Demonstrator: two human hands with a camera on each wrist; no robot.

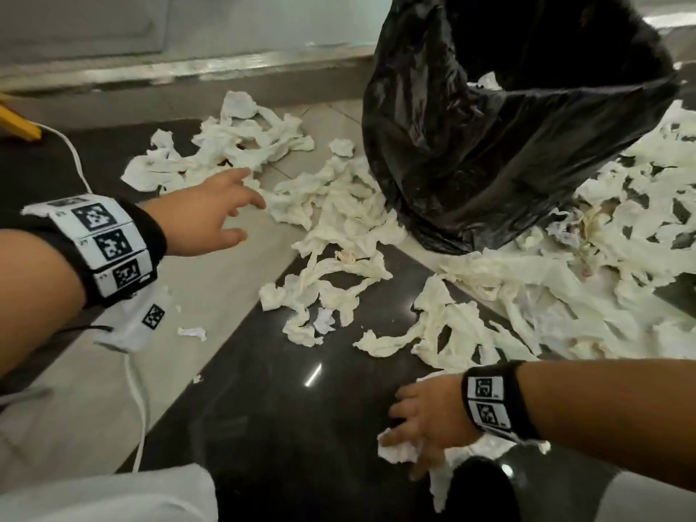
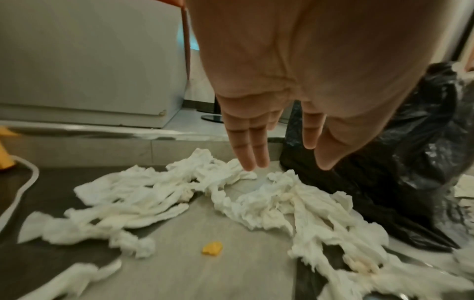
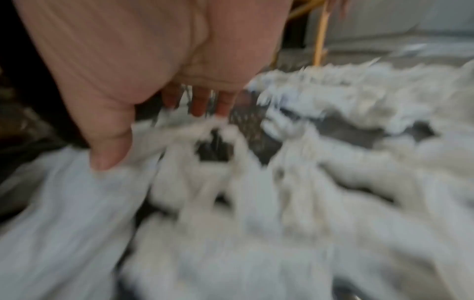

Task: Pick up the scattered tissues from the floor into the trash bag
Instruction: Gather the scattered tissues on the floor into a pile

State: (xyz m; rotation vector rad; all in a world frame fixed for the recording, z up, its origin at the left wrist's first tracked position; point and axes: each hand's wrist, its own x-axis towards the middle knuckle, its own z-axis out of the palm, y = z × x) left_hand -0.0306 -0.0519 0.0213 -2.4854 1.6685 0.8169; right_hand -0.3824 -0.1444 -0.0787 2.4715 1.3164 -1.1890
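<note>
Crumpled white tissues [image 1: 339,227] lie scattered over the tiled floor around an open black trash bag [image 1: 508,126] that stands at the upper right. My left hand [image 1: 248,205] hovers open over the left pile of tissues [image 2: 153,194], fingers [image 2: 248,146] straight and holding nothing, with the bag [image 2: 384,182] just to its right. Near the bottom of the head view, my right hand [image 1: 403,446] is spread flat on a tissue [image 1: 395,454]. The right wrist view is blurred; there the right hand [image 3: 156,138] touches tissues [image 3: 256,182] with straight fingers.
A white cable [image 1: 75,156] runs along the left past a yellow object [image 1: 19,122]. A raised step [image 1: 188,69] and a white cabinet [image 2: 89,60] close off the far side. A small yellow scrap [image 2: 211,248] lies on the floor. My knee in white cloth [image 1: 113,495] is at the bottom left.
</note>
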